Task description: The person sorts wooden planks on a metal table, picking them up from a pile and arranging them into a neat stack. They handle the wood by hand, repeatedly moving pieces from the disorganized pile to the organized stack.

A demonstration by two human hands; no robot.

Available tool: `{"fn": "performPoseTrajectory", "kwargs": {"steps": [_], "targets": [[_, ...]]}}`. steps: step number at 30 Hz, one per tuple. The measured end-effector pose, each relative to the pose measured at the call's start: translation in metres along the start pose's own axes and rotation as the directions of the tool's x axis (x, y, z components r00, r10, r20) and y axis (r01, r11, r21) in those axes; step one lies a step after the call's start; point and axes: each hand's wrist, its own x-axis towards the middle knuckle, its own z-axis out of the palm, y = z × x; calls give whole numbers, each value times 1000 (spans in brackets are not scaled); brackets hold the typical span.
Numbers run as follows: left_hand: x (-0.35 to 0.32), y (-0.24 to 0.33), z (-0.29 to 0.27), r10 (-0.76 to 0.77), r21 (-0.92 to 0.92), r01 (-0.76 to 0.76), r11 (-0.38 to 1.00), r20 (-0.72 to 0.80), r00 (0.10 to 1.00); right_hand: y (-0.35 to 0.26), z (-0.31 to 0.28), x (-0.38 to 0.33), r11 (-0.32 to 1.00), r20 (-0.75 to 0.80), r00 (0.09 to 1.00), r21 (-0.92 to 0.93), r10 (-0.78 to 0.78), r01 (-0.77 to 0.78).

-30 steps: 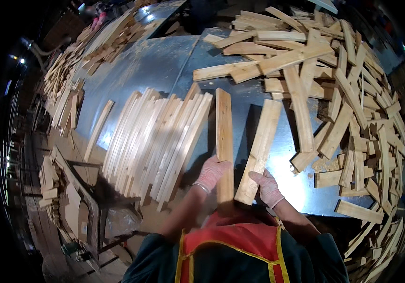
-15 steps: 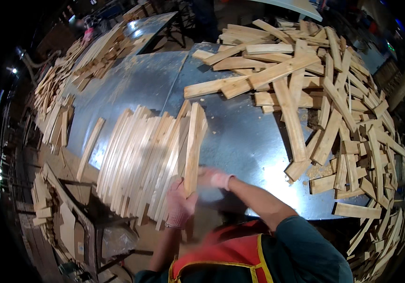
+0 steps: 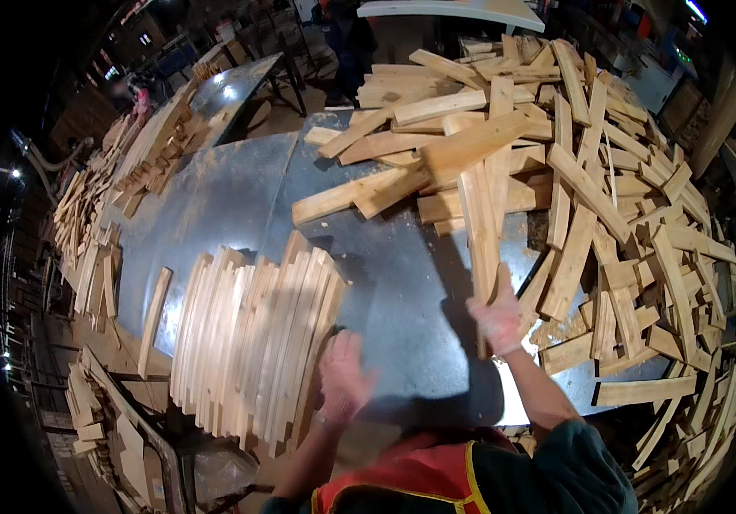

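Note:
My right hand (image 3: 498, 321), in a pale pink glove, is closed around the near end of a long wooden board (image 3: 477, 214). That board stands tilted up at the edge of the big heap, its far part among other pieces. My left hand (image 3: 346, 377), gloved the same way, is beside the right end of a row of wooden slats (image 3: 248, 334) set on edge side by side. Its fingers are loosely extended, with nothing seen in them; whether they touch the last slat I cannot tell.
A large loose heap of boards (image 3: 582, 180) covers the right of the metal table (image 3: 376, 291). One single slat (image 3: 155, 321) lies left of the row. More wood is piled at the far left (image 3: 141, 163). A dark frame (image 3: 141, 428) stands at the lower left.
The board that my left hand held upright is out of that hand, and the row's right end looks fuller. My right hand has moved right to the heap and taken hold of another board.

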Motion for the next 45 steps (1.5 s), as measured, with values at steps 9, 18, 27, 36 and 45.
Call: {"fn": "performPoseTrajectory", "kwargs": {"steps": [9,18,27,36,45], "targets": [[20,79,-11,-105,-773,618,142,609,786,-29,31,-162,982,791,611,-94,-27,164],[-70,-64,8,-256,199,275,941,-117,960,5,-55,-60,787,52,999,-616,2,30],[-39,-18,-3,-35,175,42,984,-47,998,36,-18,-58,981,-123,989,-168,76,-96],[0,63,67,122,-756,628,183,652,749,17,2,17,971,32,999,236,32,-39],[-1,47,72,-124,-742,654,-147,669,733,-17,29,206,912,-113,992,-401,48,-90]]}}
